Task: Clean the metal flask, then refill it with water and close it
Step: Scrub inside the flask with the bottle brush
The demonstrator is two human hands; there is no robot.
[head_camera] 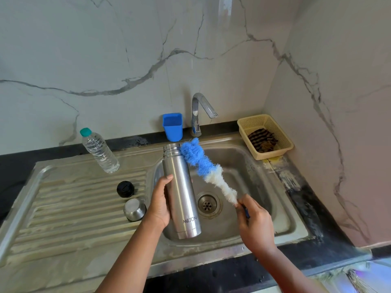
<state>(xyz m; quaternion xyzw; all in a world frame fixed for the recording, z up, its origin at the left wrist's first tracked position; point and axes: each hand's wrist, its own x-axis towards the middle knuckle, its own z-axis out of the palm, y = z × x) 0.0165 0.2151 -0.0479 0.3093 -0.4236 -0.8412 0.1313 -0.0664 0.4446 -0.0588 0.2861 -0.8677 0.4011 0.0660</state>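
**Flask and brush held over the sink**

The steel sink [281,220] lay below an uncapped Milton flask [182,193], which the left hand [159,203] gripped around its middle, held over the basin. The right hand [255,218] clasped the handle of a blue-and-white bottle brush [206,169], its bristle tip just beside the flask's mouth. On the drainboard stood a water bottle [99,152], a steel cup [134,209] and a black stopper [125,188].

Flask [181,193] over sink [249,163]; brush [208,168] right; caps [125,189] left.
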